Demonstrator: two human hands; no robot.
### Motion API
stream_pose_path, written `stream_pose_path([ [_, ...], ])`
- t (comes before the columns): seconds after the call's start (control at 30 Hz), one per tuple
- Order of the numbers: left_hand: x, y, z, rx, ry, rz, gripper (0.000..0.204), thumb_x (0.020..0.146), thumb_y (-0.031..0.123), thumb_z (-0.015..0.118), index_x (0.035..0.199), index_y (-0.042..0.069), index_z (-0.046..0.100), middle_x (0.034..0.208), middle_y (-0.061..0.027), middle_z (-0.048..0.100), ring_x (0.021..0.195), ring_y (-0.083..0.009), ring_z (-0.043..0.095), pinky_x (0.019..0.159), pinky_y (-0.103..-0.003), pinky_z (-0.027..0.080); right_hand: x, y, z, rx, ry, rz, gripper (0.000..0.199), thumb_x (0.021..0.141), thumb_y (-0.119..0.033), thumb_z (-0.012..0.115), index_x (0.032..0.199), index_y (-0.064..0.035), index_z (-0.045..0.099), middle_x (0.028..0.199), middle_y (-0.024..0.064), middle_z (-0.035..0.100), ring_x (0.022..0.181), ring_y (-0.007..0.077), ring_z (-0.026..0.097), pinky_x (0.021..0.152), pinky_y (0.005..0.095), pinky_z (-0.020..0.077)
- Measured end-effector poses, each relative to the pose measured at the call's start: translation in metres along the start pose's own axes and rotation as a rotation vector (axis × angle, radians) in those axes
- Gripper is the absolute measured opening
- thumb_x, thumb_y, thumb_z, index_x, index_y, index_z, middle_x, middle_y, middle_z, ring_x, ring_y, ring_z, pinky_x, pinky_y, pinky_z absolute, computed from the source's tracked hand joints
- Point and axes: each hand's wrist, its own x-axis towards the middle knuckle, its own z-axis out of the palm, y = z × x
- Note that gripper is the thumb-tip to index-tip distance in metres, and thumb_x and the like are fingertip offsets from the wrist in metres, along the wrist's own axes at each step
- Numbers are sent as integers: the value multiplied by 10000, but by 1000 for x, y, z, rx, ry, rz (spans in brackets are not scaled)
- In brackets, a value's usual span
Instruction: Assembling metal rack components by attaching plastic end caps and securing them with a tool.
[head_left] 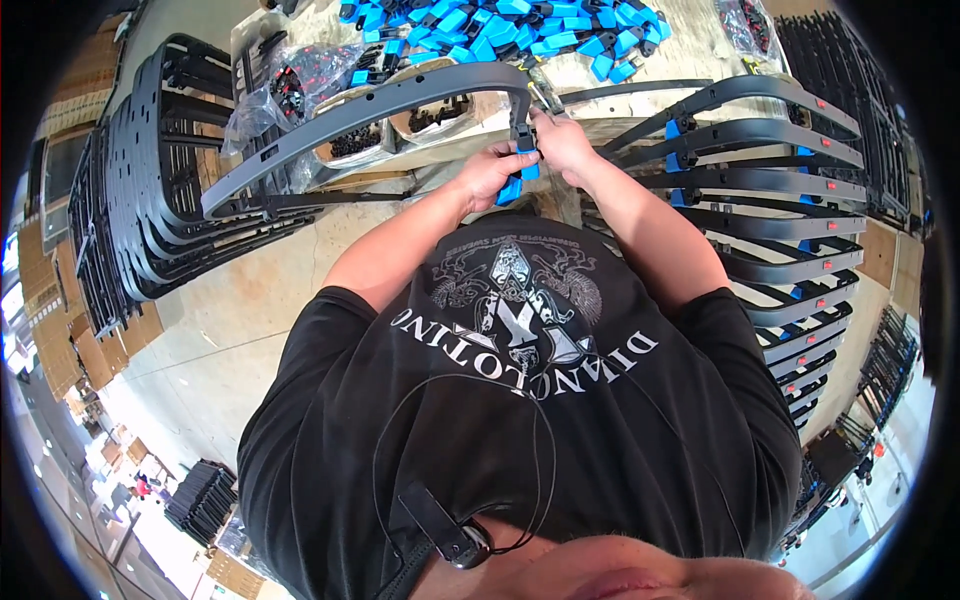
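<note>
A black curved tubular frame (400,92) reaches from the left across the near edge of the worktable, its bent end coming down between my hands. My left hand (486,177) is closed on a blue plastic piece (513,188) at that bent end, thumb lying along it. Close beside it, my right hand (564,146) has its fingers curled in at the frame's end. What those fingers pinch is mostly hidden. A thin tool-like item with a yellowish part (541,96) shows just beyond the right fingers.
Blue plastic pieces (490,35) lie heaped on the worktable (690,50). Small black parts fill open containers (432,118), near a plastic bag (262,122). Black frames (150,170) stand stacked at left; more frames (790,195), with blue pieces and red marks, are racked at right.
</note>
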Motion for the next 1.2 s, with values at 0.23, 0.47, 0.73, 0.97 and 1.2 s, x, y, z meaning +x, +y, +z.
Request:
stream_pose_path([
  [0.23, -4, 7, 1, 32, -4, 11, 362, 873, 311, 802, 1121, 89, 660, 954, 21, 641, 816, -81, 567, 666, -255, 445, -4, -18, -9, -11, -54, 199, 436, 1006, -386, 522, 954, 15, 685, 812, 109, 650, 665, 203, 567, 593, 378, 427],
  [0.47, 2, -2, -2, -24, 0, 15, 458, 871, 299, 804, 1216, 52, 632, 985, -2, 656, 868, -92, 597, 705, -259, 475, -13, -10, -20, 261, -300, 39, 213, 1007, -277, 526, 968, -85, 610, 694, -38, 483, 504, 73, 378, 432, 269, 250],
  [0.73, -4, 0, 2, -24, 13, 68, 383, 883, 280, 793, 1183, 73, 675, 1058, 5, 675, 917, -94, 587, 804, -272, 462, -16, -11, -17, 205, -220, 136, 300, 1020, -362, 527, 828, -132, 534, 683, -43, 470, 541, 69, 400, 448, 260, 240],
  [0.97, -6, 0, 3, -8, 20, 58, 384, 886, 275, 790, 1187, 66, 676, 1066, 0, 681, 921, -95, 592, 814, -276, 469, -13, -6, -18, 233, -289, 198, 256, 1028, -358, 544, 965, -110, 543, 712, -51, 443, 551, 58, 390, 452, 235, 270],
  [1.2, -5, -3, 5, -18, 18, 65, 384, 888, 306, 784, 1177, 81, 667, 1019, 13, 669, 892, -91, 586, 762, -270, 461, -18, 0, -9, 328, -227, -27, 271, 1032, -355, 526, 939, -102, 552, 721, -41, 452, 536, 66, 362, 467, 253, 254],
])
